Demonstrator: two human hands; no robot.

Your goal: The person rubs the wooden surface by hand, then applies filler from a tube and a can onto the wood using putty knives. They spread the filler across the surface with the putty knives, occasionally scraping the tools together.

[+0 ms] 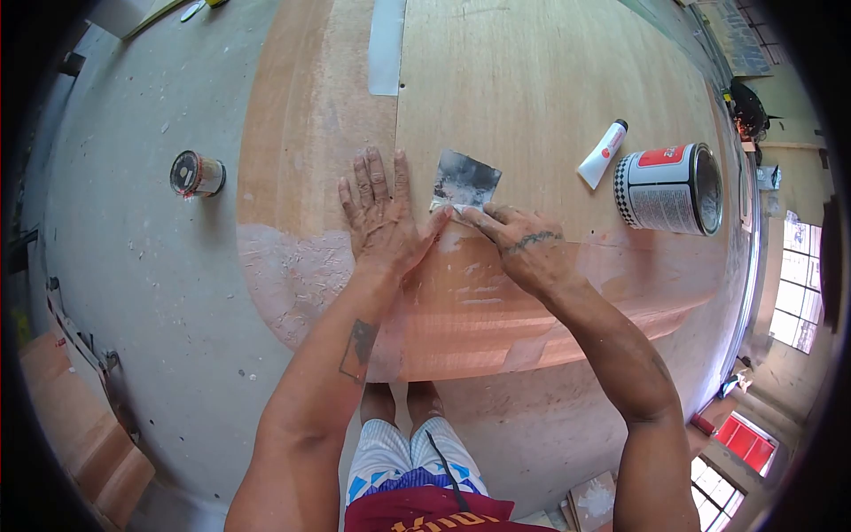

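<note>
My left hand (383, 217) lies palm down on the wooden panel (532, 80), its fingers spread and its thumb reaching to the near edge of a dark, paste-smeared scraper plate (466, 177). From the right, my right hand (525, 238) has its fingers closed at that same near edge, with the index finger pointing left toward my left thumb. Whitish paste shows along the edge between the two hands. The plate rests close to the panel surface, beyond my fingertips. Pale filler (297, 270) coats the curved near-left part of the panel.
To the right are a white tube (604, 153) with a black cap and a large can (669, 189) lying on its side. A small smeared can (197, 174) stands on the floor at left. A grey strip (386, 49) lies along the panel's far part.
</note>
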